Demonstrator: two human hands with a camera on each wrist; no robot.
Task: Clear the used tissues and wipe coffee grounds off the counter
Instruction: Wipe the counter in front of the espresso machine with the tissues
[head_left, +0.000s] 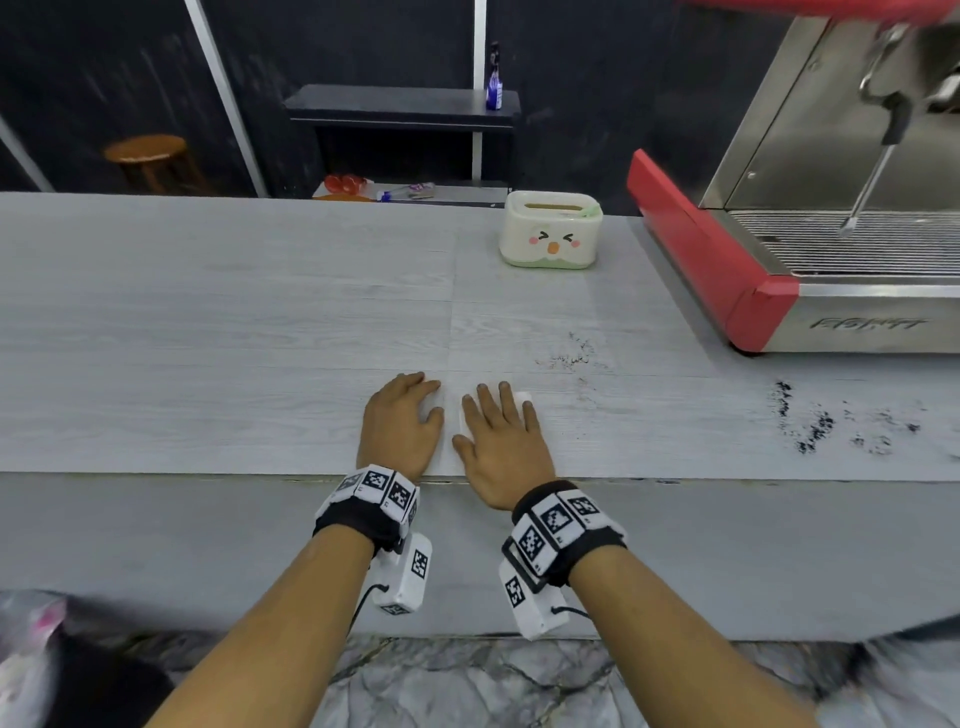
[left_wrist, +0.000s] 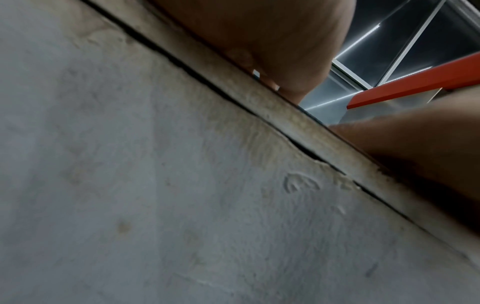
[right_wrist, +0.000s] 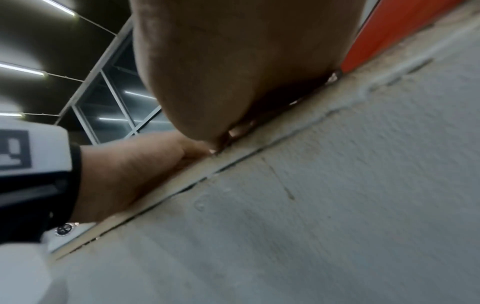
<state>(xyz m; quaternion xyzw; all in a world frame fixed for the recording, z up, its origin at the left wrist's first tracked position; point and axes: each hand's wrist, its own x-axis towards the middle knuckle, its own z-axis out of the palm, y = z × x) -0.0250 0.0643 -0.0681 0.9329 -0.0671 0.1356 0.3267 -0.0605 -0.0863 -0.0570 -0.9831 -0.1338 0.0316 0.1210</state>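
While both flat hands press the tissue (head_left: 451, 415), the coffee grounds (head_left: 569, 356) lie right, nearer the right hand (head_left: 501, 441) than the left hand (head_left: 400, 428).

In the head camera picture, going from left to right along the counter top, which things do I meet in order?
left hand → white tissue under both hands → right hand → tissue box with a face → small patch of coffee grounds → bigger patch of coffee grounds, in front of the red espresso machine.
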